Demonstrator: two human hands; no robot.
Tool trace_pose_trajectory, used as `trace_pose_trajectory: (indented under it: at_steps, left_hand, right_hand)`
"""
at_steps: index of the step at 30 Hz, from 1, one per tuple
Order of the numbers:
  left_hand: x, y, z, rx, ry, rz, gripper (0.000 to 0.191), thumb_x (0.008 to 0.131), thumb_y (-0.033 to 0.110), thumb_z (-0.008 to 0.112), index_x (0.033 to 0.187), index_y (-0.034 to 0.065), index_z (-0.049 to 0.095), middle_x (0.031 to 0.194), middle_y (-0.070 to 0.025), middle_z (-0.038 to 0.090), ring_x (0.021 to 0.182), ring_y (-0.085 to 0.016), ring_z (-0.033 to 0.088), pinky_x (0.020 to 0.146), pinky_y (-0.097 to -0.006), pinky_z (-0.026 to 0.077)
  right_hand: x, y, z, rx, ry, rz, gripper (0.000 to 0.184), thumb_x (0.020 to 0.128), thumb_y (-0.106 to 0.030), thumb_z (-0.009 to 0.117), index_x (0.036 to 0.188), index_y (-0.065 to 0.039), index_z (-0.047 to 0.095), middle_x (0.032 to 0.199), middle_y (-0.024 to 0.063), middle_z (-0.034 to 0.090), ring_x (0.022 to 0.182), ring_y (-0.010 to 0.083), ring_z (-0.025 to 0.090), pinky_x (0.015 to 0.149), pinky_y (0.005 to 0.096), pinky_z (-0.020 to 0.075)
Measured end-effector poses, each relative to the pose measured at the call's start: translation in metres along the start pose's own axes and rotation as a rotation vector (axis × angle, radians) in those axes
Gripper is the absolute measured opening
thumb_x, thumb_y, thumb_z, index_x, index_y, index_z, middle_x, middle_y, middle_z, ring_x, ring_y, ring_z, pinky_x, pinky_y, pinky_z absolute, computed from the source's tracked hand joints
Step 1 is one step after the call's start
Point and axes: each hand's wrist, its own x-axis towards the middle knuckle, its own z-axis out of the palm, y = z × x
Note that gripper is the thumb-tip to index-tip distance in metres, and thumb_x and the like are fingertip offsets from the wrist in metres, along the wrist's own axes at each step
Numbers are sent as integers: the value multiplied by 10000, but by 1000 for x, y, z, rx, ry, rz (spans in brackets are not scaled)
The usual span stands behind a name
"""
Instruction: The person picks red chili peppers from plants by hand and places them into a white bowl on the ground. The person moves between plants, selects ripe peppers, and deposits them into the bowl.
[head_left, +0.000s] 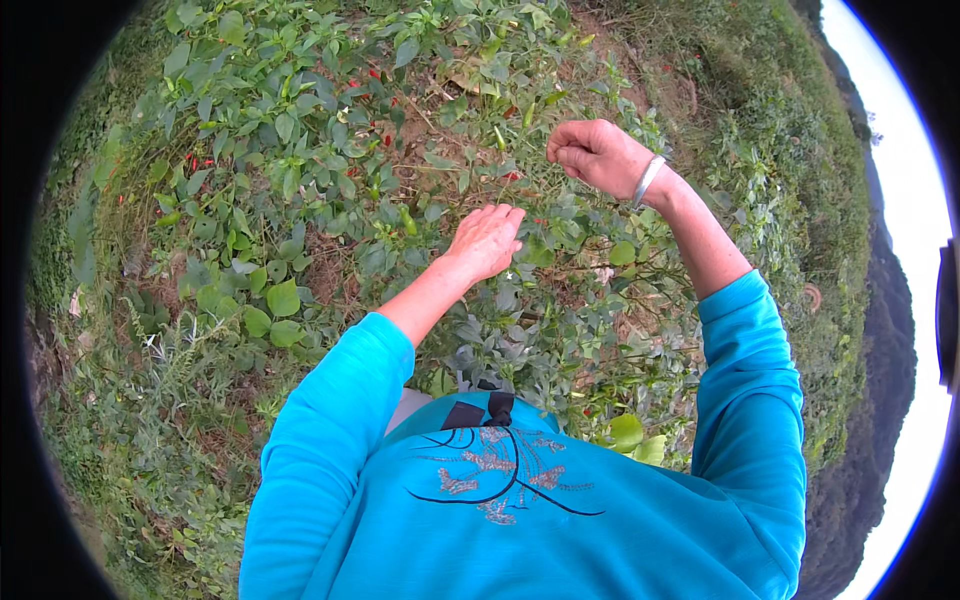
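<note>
My left hand (487, 238) reaches palm down into the leaves of a chili pepper plant (375, 259), its fingertips partly lost against the foliage; whether it grips anything is hidden. Up and to the right, my right hand (596, 156), with a silver bangle (649, 180) at the wrist, hangs over the plants with its fingers curled in. Nothing shows clearly between those fingers. A red chili (511, 176) lies among the stems between the two hands. Pale green chilies (499, 138) hang just beyond, and another green chili (407, 220) is left of my left hand.
Dense chili plants with more red chilies (360, 88) spread ahead and to the left. Broad-leaved plants (283, 298) grow at the left. Brown soil (416, 135) shows between stems. A grassy slope (795, 150) and a dark hill (885, 360) rise at the right.
</note>
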Motion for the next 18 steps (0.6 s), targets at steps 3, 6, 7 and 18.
trace_pose_trajectory:
  at_steps: [3,6,7,18]
  left_hand:
    - [1,-4,4,-25,-62,-56,438,741,148,555,1125,8,398,1071,-167,474,1028,-318,438,876,-386,354]
    - [-4,-11,11,-42,-108,-68,427,745,140,547,1118,-1,395,1061,-185,478,1022,-329,443,868,-393,364]
    - [-4,-12,13,-51,-130,-58,423,746,138,545,1115,-5,395,1056,-189,480,1021,-331,444,867,-393,367]
    - [-43,-30,28,-77,-133,-129,343,737,116,544,1036,-21,447,923,-180,515,909,-330,494,777,-394,412]
  right_hand:
    - [-1,34,41,78,82,47,105,785,-90,488,806,2,533,626,0,504,580,67,441,530,226,391]
    - [8,62,87,322,92,328,124,757,-93,538,803,20,559,642,9,541,638,65,495,582,222,427]
    - [13,96,110,216,232,348,180,714,-146,534,783,10,590,699,175,593,678,253,590,636,322,462]
    - [72,109,160,-77,362,714,289,700,-274,537,790,-8,604,852,221,574,836,353,550,735,386,446]
